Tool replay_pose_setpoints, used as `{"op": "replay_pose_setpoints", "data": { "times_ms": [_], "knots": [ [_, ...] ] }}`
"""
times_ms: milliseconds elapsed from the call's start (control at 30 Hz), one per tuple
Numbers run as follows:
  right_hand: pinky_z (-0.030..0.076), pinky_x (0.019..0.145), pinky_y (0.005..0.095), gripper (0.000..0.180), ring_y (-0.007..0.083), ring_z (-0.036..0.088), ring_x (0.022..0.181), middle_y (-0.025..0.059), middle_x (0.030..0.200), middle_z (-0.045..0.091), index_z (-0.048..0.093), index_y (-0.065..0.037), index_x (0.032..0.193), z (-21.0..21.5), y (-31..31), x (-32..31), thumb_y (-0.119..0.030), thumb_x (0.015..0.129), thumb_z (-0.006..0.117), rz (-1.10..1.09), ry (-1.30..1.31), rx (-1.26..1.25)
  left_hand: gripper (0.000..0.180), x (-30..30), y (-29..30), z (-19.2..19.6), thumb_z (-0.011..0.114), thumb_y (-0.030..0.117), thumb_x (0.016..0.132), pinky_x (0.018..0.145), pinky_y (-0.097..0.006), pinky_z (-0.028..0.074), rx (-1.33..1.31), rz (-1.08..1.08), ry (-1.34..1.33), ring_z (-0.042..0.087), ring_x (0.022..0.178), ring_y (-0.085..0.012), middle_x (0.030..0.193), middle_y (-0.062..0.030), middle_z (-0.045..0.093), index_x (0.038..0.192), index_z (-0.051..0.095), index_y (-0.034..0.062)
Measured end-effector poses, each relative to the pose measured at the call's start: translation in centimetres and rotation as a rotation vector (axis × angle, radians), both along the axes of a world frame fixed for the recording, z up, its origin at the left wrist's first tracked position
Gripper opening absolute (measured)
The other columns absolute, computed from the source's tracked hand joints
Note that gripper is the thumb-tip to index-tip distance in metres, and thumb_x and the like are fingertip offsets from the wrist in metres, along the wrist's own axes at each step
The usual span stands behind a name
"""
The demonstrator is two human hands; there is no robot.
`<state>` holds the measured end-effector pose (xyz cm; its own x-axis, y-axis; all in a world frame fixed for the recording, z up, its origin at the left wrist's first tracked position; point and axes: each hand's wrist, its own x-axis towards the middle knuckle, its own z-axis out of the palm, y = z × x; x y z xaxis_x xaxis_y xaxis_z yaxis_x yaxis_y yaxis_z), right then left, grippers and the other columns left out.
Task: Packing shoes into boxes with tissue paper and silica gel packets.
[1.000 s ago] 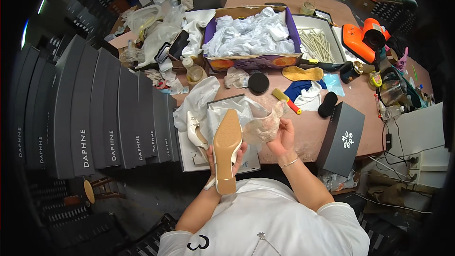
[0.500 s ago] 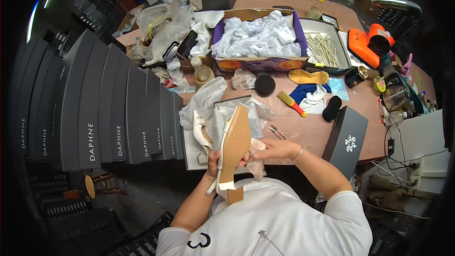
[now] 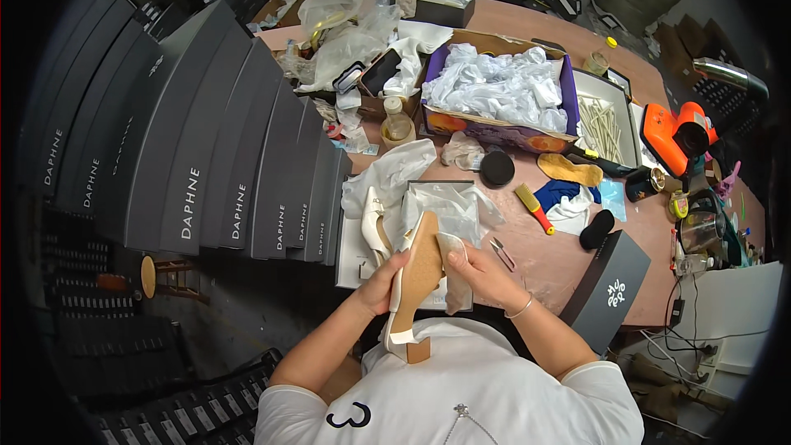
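A cream heeled shoe (image 3: 418,272) is held with its tan sole facing up and its toe pointing away from me. My left hand (image 3: 381,287) is closed around the shoe's left side. My right hand (image 3: 488,270) pinches a pale, crumpled cloth (image 3: 456,295) beside the right edge of the sole, near the toe. Whether the cloth touches the shoe I cannot tell. Behind the held shoe, an open shoebox (image 3: 349,270) contains its matching shoe (image 3: 375,229) and white tissue paper (image 3: 441,204).
Dark shoeboxes (image 3: 194,148) stand in a row at left. A dark box lid (image 3: 608,290) leans at the table's right front edge. Thread snips (image 3: 503,255), a yellow-and-red brush (image 3: 535,208), a round black tin (image 3: 497,169) and a carton of white tissue (image 3: 498,136) lie beyond my hands.
The view has turned, so the table appears farther right and lower. My right hand has brought the cloth up along the sole's right edge toward the toe. My left hand keeps its grip.
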<state>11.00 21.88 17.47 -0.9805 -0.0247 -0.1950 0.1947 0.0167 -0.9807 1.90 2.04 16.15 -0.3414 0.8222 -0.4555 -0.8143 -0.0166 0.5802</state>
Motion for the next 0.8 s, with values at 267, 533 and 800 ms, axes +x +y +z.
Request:
{"op": "replay_pose_setpoints", "data": {
  "times_ms": [267, 533, 800],
  "knots": [
    [0.044, 0.067, 0.0251, 0.016, 0.0078, 0.052, 0.075, 0.0009, 0.082, 0.057, 0.062, 0.0, 0.097, -2.4, 0.9, -4.5, -0.01, 0.084, 0.063, -0.276, 0.084, 0.065, 0.062, -1.0, 0.1, -2.4, 0.049, 0.05, 0.088, 0.071, -0.036, 0.056, 0.014, 0.199, -0.148, 0.065, 0.09, -0.0284, 0.108, -0.0183, 0.06, 0.129, 0.046, 0.0028],
    [0.048, 0.068, 0.0355, 0.027, 0.0266, 0.059, 0.079, 0.0105, 0.088, 0.058, 0.068, -0.01, 0.108, -0.2, 5.5, -24.1, -0.02, 0.083, 0.069, -0.292, 0.584, 0.817, 0.063, -4.7, -0.9, -4.9, 0.044, 0.051, 0.09, 0.072, -0.04, 0.057, 0.045, 0.32, -0.206, 0.064, 0.092, -0.0328, 0.11, -0.0223, 0.059, 0.129, 0.047, 0.0018],
    [0.052, 0.073, 0.0385, 0.048, 0.0324, 0.06, 0.092, 0.0143, 0.109, 0.056, 0.057, -0.016, 0.122, -7.0, 4.1, -32.0, -0.029, 0.078, 0.071, -0.127, 0.638, 1.133, 0.067, -6.0, -2.1, -6.6, 0.047, 0.051, 0.089, 0.081, -0.042, 0.054, 0.022, 0.323, -0.273, 0.061, 0.102, -0.0363, 0.121, -0.0227, 0.056, 0.137, 0.04, 0.0053]
  ]
}}
